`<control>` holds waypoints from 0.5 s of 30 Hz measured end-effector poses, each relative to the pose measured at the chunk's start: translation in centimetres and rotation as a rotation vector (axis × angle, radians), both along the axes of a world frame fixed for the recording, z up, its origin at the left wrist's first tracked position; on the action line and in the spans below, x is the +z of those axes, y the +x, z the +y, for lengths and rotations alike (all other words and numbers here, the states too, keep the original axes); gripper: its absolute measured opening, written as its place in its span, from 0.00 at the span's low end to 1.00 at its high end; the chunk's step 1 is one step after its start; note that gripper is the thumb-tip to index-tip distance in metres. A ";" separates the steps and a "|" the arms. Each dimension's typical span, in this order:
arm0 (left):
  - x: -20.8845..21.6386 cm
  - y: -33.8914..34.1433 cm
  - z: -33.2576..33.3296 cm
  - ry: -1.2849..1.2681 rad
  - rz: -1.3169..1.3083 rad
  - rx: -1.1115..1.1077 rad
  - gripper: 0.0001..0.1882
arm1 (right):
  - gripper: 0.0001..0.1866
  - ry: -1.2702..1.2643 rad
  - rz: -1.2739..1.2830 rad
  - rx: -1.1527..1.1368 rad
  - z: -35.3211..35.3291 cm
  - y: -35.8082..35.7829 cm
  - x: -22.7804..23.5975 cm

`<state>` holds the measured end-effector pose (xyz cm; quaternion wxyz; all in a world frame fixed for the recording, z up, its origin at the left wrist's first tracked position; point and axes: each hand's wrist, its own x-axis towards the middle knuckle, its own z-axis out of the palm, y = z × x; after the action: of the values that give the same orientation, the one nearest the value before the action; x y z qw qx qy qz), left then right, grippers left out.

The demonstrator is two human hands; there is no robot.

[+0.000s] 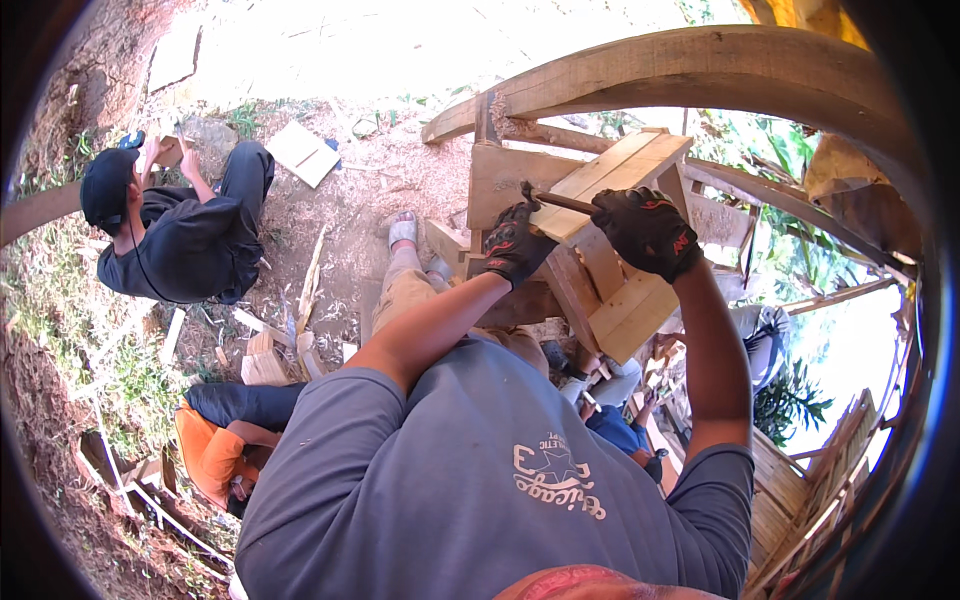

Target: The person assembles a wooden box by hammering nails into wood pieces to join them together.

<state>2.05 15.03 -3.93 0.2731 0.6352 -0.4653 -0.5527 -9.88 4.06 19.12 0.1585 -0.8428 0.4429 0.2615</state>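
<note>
Crosswise, a tool [568, 203] lies between hands: right hand [648, 232] grips it, left hand [518, 246] unclear.

Slender brown tool [566, 202] (dark-ended), aslant.

Harsh daylight bleaches the far ground [380, 50] inside dark fisheye edges.

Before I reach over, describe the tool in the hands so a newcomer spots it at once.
Find the big curved wooden beam at upper right, then the boxy wooden frame below. At the frame, the tool runs between the left gloved hand and the right gloved hand. Its thin brown shaft and dark, lumpy left end set it apart from the broad, pale boards.
</note>
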 end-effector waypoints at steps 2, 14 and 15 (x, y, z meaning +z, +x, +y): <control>0.9 0.3 -0.4 -0.001 -0.003 -0.043 0.35 | 0.14 -0.044 -0.158 -0.122 2.4 0.3 1.3; -1.7 9.2 -7.5 0.109 0.347 -0.521 0.34 | 0.16 0.245 -1.308 -1.624 22.5 -7.5 1.9; -1.3 9.8 -8.7 0.115 0.411 -0.486 0.34 | 0.16 0.227 -1.474 -1.745 23.8 -7.6 1.0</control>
<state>11.85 6.35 -5.24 0.1851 0.3950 -0.5066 -0.7437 -17.46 27.83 20.10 0.5816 -0.1776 0.6496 -0.4563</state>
